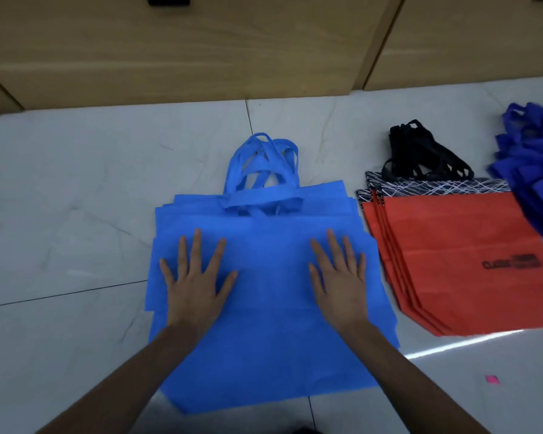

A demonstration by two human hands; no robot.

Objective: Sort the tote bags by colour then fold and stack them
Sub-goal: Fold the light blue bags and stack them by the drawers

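Floor notes. We found a pile of light blue bags (270,277) lying flat on the pale tiled floor (60,214), straight ahead of us. Its handles (261,170) were bunched at the far edge, toward a wooden cabinet (201,48). The edges of the lower bags showed fanned out along both sides.

Our left hand (195,286) lay palm down on the left half of the top bag and our right hand (339,283) on the right half, with bare blue cloth between them. The fingers (197,242) of both hands were straight and spread wide, pointing away toward the handles and gripping nothing. The cloth lay under them, and the fingertips stopped short of the handles.

Just beside the blue pile, on our right, lay a pile of red bags (467,277) with staggered edges, a black and white patterned top band and black handles (420,151). We could not read the black print on it. At the right edge a blurred heap of dark blue bags (533,170) overlapped the red pile's far corner. A small pink scrap (492,379) lay on the floor right of our right forearm
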